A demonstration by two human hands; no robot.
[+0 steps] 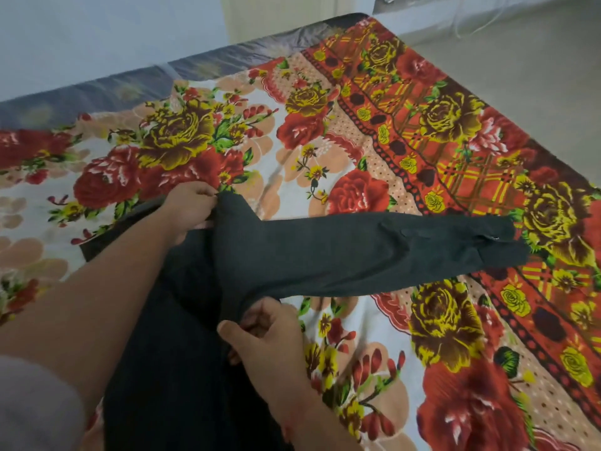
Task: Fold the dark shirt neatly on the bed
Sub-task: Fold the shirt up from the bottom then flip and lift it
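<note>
The dark shirt (292, 252) lies on the bed (325, 164), its body running toward the lower left and one long sleeve stretched flat to the right, cuff near the right side. My left hand (190, 208) pinches the shirt's upper edge at the shoulder. My right hand (270, 333) grips the fabric at the underarm, where the sleeve meets the body. The lower part of the shirt is hidden under my arms and runs off the bottom of the view.
A flowered bedsheet in red, yellow and white covers the bed. A grey-blue mattress edge (130, 83) runs along the far side by the wall. Bare floor (520, 60) lies beyond the bed's right corner.
</note>
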